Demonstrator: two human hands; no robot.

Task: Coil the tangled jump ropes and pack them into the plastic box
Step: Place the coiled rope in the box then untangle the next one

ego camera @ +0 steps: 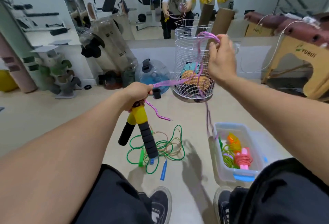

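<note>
My left hand (136, 94) grips the purple jump rope (200, 63) together with its two yellow-and-black foam handles (142, 129), which hang down below my fist. My right hand (221, 59), raised higher and to the right, pinches several loops of the same purple rope. One strand drops from there to the rim of the clear plastic box (249, 172) on the floor at the right. The box holds coiled green, orange and pink ropes (235, 154). A tangle of green and tan ropes (160, 145) with green and blue handles lies on the floor between my feet and the box.
A white wire basket (194, 59) with balls stands behind the hands. A water jug (153, 74), rolled mats and gym gear line the mirrored wall. A wooden bench (292, 58) is at the right. My shoes (160, 204) are at the bottom.
</note>
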